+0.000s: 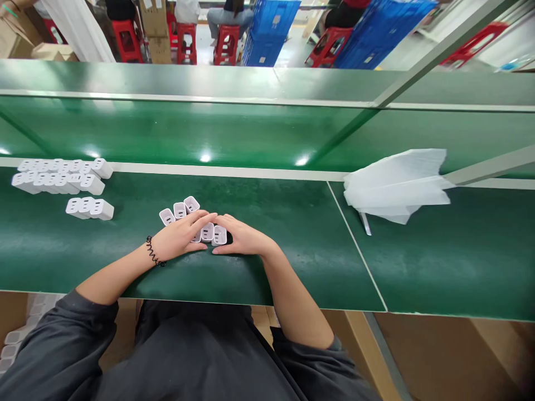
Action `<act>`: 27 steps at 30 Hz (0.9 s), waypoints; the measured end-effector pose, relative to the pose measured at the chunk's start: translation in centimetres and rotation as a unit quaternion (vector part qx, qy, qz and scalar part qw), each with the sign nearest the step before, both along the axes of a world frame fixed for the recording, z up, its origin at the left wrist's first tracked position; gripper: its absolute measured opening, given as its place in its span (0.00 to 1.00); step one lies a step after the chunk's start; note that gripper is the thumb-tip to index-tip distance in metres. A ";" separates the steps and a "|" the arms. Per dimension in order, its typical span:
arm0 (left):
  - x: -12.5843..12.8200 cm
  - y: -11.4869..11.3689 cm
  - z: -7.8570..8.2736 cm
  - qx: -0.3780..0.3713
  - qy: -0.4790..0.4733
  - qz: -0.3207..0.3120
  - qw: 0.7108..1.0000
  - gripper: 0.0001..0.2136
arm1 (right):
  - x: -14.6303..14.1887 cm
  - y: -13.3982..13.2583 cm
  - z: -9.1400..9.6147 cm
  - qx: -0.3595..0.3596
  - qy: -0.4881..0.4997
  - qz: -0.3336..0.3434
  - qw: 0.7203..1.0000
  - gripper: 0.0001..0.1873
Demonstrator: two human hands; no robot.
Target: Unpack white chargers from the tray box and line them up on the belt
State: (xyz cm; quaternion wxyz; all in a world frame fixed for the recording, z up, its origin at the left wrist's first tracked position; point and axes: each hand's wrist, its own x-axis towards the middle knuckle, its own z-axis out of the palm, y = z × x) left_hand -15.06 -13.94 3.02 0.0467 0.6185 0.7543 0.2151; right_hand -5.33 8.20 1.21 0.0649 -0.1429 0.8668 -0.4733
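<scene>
Both hands rest on the green bench top (292, 245) in front of me. My left hand (179, 236) lies with fingers stretched over a small cluster of white charger plugs (209, 233). My right hand (240, 236) cups the same cluster from the right, fingers curled against it. Three more white plugs (179, 210) stand in a short row just behind my left hand, untouched. A black coiled band (152, 252) circles my left wrist.
Rows of white plugs (62, 175) lie at the far left, with a short row (90, 208) nearer. A stack of white foam sheets (397, 186) sits at the right. A raised green shelf (209, 83) runs behind; red stools and blue crates stand beyond.
</scene>
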 end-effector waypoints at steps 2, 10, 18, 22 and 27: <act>-0.4 0.0 -0.5 0.003 0.025 -0.002 1.000 0.36 | -0.1 -0.4 -0.4 0.013 0.023 0.006 1.000 0.36; 0.3 -0.1 1.0 0.017 0.091 -0.042 0.995 0.35 | 0.2 -1.6 -0.1 0.026 0.055 0.015 0.998 0.33; 6.5 -1.2 2.5 -0.017 0.176 0.183 0.967 0.25 | 1.1 -1.4 1.0 0.063 0.031 0.023 0.997 0.32; 7.6 -1.0 1.3 -0.051 0.175 0.205 0.962 0.25 | 1.0 -2.3 1.2 0.121 0.054 0.015 0.991 0.18; 7.9 -0.4 1.6 -0.066 0.155 0.270 0.948 0.26 | 1.2 -3.3 1.9 0.199 0.056 -0.002 0.978 0.16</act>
